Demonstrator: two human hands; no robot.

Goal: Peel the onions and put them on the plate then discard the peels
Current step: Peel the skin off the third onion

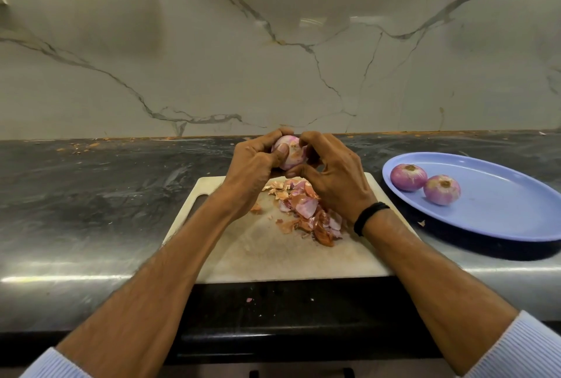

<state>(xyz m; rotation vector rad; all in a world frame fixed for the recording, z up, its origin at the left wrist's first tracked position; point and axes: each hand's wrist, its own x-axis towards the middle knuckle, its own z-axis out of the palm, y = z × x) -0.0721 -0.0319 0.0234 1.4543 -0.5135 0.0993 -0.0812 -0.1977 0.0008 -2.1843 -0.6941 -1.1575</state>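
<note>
Onion (289, 156) above the cutting board (273, 253) was firm, smooth and likely slippery, so left hand (253, 165) cupped it while right hand (331, 178) pinched its thin skin.

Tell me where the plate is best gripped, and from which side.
Judging by its pose, take the blue plate at its near-left rim, coming in from the cutting board side. That stretch is bare and raised off the counter, while the two peeled onions sit toward the far-left part.
</note>
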